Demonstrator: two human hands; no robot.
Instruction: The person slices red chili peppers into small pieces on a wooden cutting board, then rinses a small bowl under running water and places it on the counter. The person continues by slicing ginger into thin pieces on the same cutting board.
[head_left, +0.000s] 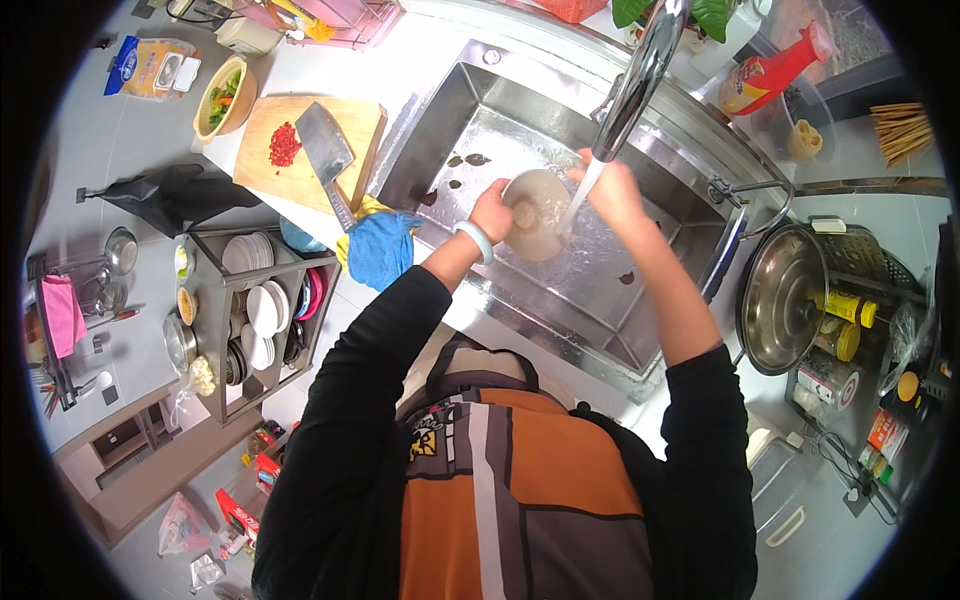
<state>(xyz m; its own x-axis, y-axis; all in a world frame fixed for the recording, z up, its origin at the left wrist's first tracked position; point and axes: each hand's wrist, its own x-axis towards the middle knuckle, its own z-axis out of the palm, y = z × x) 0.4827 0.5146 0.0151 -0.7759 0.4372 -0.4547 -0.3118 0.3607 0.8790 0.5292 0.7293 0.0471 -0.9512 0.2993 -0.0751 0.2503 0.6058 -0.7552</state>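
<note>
A pale round bowl (537, 215) is tilted over the stainless steel sink (517, 292), with its inside facing me. My left hand (493, 213) grips the bowl's left rim; a pale bangle circles that wrist. Water runs from the chrome faucet (634, 90) down at the bowl's right side. Just right of the stream is my right hand (611, 187), blurred, its fingers near the faucet's mouth and apart from the bowl. Whether anything is in those fingers cannot be seen. Several dark leaf-like bits (477, 159) lie on the wet sink bottom.
Left of the sink, a cleaver (325, 142) and chopped red pepper (284, 145) rest on a wooden cutting board (255, 120). The cleaver's handle reaches a blue cloth (382, 244). A yellow basket (246, 97) holds vegetables. A large metal lid (784, 300) stands at the right.
</note>
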